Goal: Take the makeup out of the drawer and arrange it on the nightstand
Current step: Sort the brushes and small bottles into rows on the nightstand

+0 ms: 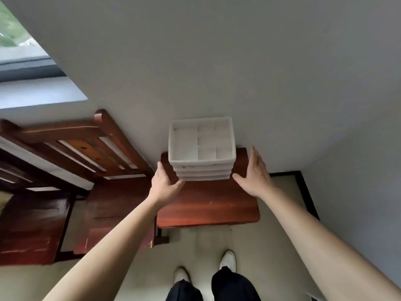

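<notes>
A white plastic drawer organizer (pixel 202 148) stands at the back of the reddish wooden nightstand (pixel 208 205), against the wall. Its top tray is split into several empty compartments, and closed drawer fronts show below it. No makeup is visible. My left hand (pixel 163 183) hovers at the organizer's lower left corner, fingers straight, thumb reaching toward the bottom drawer. My right hand (pixel 255 174) is held flat and upright just right of the organizer, not touching it. Both hands hold nothing.
A wooden bed headboard (pixel 86 148) and bed frame stand left of the nightstand. A window (pixel 19 51) is at the upper left. Walls close in behind and on the right. My white shoes (pixel 227 259) stand on the pale floor in front of the nightstand.
</notes>
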A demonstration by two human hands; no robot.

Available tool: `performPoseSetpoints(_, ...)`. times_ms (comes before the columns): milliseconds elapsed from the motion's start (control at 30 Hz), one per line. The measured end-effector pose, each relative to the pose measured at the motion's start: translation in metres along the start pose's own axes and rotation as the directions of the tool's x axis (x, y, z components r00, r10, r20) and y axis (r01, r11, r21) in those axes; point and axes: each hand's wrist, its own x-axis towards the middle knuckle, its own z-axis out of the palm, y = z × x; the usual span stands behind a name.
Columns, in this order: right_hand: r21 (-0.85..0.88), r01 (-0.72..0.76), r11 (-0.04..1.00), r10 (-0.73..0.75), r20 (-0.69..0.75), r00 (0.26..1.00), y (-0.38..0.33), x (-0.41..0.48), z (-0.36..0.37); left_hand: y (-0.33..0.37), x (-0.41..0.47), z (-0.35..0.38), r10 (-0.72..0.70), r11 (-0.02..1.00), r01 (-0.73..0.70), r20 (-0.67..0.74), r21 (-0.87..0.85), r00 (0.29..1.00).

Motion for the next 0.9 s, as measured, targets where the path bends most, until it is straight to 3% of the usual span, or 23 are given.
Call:
performPoseSetpoints(333, 0.33, -0.218, 0.919, 0.205, 0.074, 0.976, 0.047, 0.06, 0.123, -0.061, 0.089, 0.087, -0.127, 0.952, 0.142, 0.072, -0.271, 0.989)
performPoseSetpoints(567, 0.562, -0.217, 0.798, 0.23, 0.048, 0.972, 0.057, 0.08, 0.183, -0.075, 0.114, 0.126, -0.143, 0.886, 0.14, 0.026, -0.442, 0.989)
performPoseSetpoints(700, 0.611, -0.227, 0.758, 0.291, -0.007, 0.957, 0.054, 0.074, 0.194, -0.074, 0.105, 0.13, -0.16, 0.861, 0.14, 0.0, -0.489, 0.987)
performPoseSetpoints(900, 0.578, -0.24, 0.78, 0.325, -0.046, 0.945, 0.06, 0.056, 0.189, -0.079, 0.086, 0.134, -0.169, 0.868, 0.154, 0.011, -0.471, 0.986)
